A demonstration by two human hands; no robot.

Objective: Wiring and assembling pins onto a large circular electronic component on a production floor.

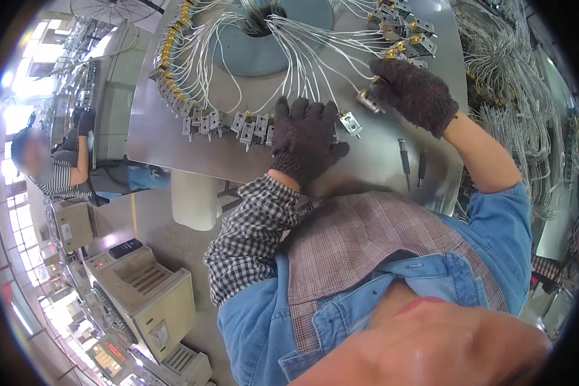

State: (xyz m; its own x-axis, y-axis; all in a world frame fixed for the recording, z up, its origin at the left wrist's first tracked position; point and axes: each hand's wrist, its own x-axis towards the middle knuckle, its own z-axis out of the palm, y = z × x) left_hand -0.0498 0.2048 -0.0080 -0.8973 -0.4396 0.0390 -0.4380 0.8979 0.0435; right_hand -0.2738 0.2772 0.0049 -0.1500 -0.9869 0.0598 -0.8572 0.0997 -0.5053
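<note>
My left hand (305, 138), in a dark knitted glove, lies palm down on the metal table (193, 154), its fingers spread over part of a row of small silver metal blocks (215, 122). What lies under the palm is hidden. My right hand (418, 96), gloved alike, is closed at the fingertips on one metal block (370, 101) with a white wire. Between the hands rests another metal block (350, 124), apart from the row. White wires (293, 58) run from the blocks to the hole of a round grey-blue disc (238, 58).
Two slim dark tools (404, 157) lie near the table's front edge. More blocks with brass-coloured parts (399, 29) cluster at the far right. Bundles of white wire (511, 128) hang beyond the right edge. A person (58, 161) works at a bench on the left.
</note>
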